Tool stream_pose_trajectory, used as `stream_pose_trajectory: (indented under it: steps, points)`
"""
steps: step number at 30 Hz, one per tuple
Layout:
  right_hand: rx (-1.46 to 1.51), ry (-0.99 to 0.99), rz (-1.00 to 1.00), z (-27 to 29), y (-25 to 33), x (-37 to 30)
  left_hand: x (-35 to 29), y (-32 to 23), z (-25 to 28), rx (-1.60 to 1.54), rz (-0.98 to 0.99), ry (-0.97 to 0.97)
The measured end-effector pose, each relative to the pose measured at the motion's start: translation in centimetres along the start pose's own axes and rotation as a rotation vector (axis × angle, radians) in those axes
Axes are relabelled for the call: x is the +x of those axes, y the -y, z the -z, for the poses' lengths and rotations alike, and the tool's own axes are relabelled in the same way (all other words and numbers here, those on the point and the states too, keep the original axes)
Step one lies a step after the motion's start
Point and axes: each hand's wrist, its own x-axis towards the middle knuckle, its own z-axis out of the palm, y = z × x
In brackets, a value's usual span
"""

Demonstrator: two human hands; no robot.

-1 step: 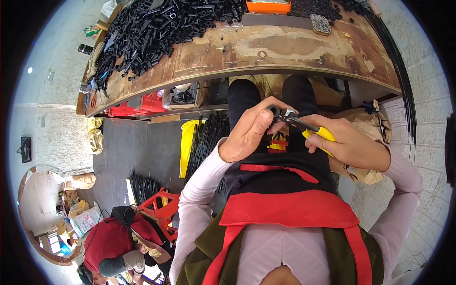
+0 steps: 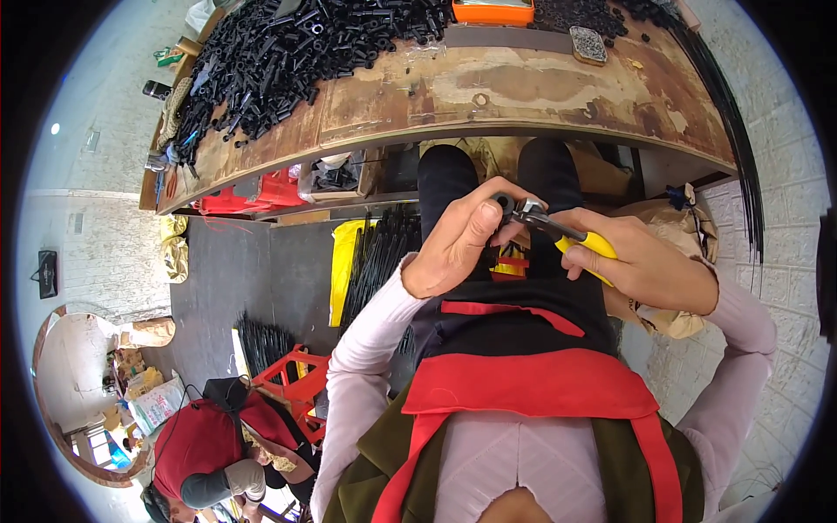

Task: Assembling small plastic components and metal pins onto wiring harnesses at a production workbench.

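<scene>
Over my lap, my left hand (image 2: 458, 240) is closed round a small black tubular part (image 2: 503, 204) with a round hole facing up. My right hand (image 2: 654, 266) grips pliers (image 2: 600, 247) by their yellow handles. The metal jaws meet the black part beside my left fingertips; what exactly they bite on is too small to make out. Several left fingers are hidden behind the part.
A worn wooden bench (image 2: 392, 105) curves ahead, bearing a heap of black tubular parts (image 2: 296, 61), an orange tray (image 2: 493, 12) and a small tin (image 2: 588, 45). Thin black rods (image 2: 370, 261) stand at left. Another person (image 2: 205, 444) bends over at lower left.
</scene>
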Motion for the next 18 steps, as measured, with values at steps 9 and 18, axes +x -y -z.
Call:
stream_pose_trajectory:
  steps: [9, 18]
  points:
    - [-0.151, -0.031, -0.032, 1.0, 0.7, -0.1, 0.4, 0.1, 0.0, -0.011, -0.078, -0.019]
    - [0.071, 0.096, -0.189, 1.7, 1.4, 0.4, 0.3, 1.1, 0.1, -0.050, -0.081, -0.044]
